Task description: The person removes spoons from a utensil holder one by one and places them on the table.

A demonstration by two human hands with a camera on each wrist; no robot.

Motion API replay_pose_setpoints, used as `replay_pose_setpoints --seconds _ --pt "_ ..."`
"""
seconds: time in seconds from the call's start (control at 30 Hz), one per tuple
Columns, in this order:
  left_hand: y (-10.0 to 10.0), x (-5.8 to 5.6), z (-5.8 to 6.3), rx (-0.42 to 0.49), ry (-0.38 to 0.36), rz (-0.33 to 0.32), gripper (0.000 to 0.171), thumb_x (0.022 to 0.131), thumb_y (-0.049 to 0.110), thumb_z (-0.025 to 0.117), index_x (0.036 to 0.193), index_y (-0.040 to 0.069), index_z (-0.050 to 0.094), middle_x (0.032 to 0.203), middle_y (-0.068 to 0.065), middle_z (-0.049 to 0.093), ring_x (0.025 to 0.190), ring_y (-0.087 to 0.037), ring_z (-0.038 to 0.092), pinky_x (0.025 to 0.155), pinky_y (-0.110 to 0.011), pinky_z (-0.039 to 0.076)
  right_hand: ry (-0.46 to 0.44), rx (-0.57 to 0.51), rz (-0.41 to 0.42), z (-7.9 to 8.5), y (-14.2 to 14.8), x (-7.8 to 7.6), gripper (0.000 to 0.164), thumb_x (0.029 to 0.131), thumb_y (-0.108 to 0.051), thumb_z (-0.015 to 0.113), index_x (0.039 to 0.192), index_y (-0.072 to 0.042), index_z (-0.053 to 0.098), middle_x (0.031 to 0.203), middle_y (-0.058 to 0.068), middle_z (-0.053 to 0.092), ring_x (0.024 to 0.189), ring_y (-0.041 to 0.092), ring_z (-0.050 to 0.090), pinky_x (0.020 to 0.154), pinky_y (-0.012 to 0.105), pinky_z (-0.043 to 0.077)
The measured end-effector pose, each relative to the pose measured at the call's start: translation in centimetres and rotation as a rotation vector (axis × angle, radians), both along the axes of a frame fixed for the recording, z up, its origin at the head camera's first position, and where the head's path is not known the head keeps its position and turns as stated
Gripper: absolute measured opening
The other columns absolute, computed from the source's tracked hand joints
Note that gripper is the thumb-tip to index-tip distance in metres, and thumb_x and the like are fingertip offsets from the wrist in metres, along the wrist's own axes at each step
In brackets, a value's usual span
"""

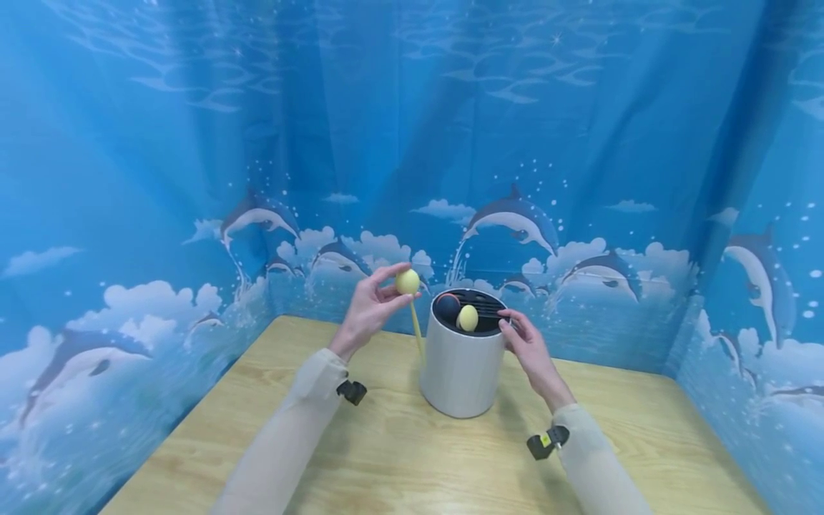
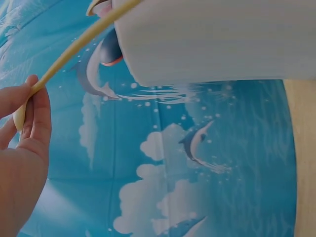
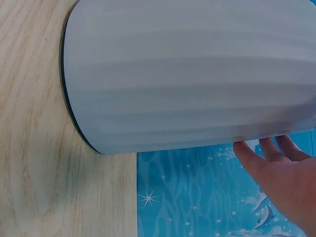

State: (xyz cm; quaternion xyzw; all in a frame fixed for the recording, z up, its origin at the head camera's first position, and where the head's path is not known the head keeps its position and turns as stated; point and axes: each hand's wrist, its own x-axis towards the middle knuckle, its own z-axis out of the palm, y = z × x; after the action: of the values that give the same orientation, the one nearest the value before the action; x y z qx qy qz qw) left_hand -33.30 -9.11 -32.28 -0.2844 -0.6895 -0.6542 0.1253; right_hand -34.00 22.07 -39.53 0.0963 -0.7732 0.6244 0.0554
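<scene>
Nearest, pale sleeves (image 1: 283,436) with a small black camera (image 1: 351,392) at each wrist. Left hand (image 1: 368,313) pinches a yellow utensil (image 1: 408,281), raised just left of a white cylindrical container (image 1: 462,372); rounded from the head camera, its end shows thin and edge-on at the left wrist, smooth handle slanting past the container. Right hand (image 1: 533,352) has fingertips at the container's right rim (pinching it or merely pressing, cannot tell). Right wrist view alone gives faint lengthwise ribs and a dark base edge; head view alone, a black slatted shape (image 1: 491,305) inside, near a dark orange-edged head (image 1: 447,307) and a yellow oval head (image 1: 468,319). Beneath, wood-grain table (image 1: 373,443); far, creased blue dolphin curtain (image 1: 412,107).
</scene>
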Motion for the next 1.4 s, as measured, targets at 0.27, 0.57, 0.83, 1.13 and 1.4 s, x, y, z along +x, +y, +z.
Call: replay_pose_setpoints --seconds 0.27,0.57,0.83,1.13,1.4 --pt "-0.6 0.2 -1.5 -0.054 -0.134 0.002 0.052 0.088 0.001 0.071 0.136 0.014 0.056 0.135 -0.011 0.058 0.109 -0.025 0.069 0.094 -0.035 0.055 0.004 -0.007 -0.002 0.0 -0.2 0.2 0.053 0.101 -0.045 0.050 0.143 -0.015 0.041 0.165 0.006 0.017 0.151 0.035 0.017 0.113 0.059 0.034" --pt "-1.4 0.2 -3.6 -0.139 -0.184 0.016 0.056 0.085 0.005 0.074 0.137 0.011 0.056 0.139 -0.013 0.056 0.112 -0.028 0.067 0.095 -0.039 0.055 0.011 0.003 -0.023 0.0 0.0 -0.2 0.057 0.099 -0.049 0.051 0.142 -0.013 0.042 0.164 0.008 0.018 0.150 0.036 0.018 0.112 0.058 0.036" --pt "-2.2 0.1 -5.9 -0.146 -0.290 -0.018 0.057 0.085 0.000 0.072 0.138 0.009 0.054 0.137 -0.016 0.056 0.116 -0.030 0.064 0.092 -0.036 0.057 0.004 0.001 -0.021 0.0 -0.1 0.0 0.056 0.099 -0.048 0.052 0.142 -0.013 0.043 0.164 0.009 0.018 0.150 0.036 0.018 0.111 0.059 0.036" --pt "-2.8 -0.3 -8.0 -0.173 -0.382 -0.053 0.054 0.088 -0.004 0.068 0.139 0.002 0.051 0.141 -0.022 0.051 0.111 -0.032 0.065 0.091 -0.040 0.057 0.005 -0.002 -0.027 0.2 -0.1 -0.1 0.057 0.098 -0.049 0.052 0.142 -0.014 0.043 0.164 0.009 0.019 0.149 0.036 0.021 0.111 0.058 0.038" --pt "-3.2 -0.9 -10.1 -0.199 -0.424 -0.054 0.056 0.086 -0.005 0.069 0.138 -0.003 0.050 0.137 -0.026 0.052 0.108 -0.029 0.067 0.087 -0.034 0.059 0.002 -0.003 -0.015 0.0 0.0 -0.1 0.057 0.099 -0.049 0.052 0.142 -0.013 0.042 0.164 0.008 0.019 0.149 0.036 0.020 0.111 0.057 0.037"
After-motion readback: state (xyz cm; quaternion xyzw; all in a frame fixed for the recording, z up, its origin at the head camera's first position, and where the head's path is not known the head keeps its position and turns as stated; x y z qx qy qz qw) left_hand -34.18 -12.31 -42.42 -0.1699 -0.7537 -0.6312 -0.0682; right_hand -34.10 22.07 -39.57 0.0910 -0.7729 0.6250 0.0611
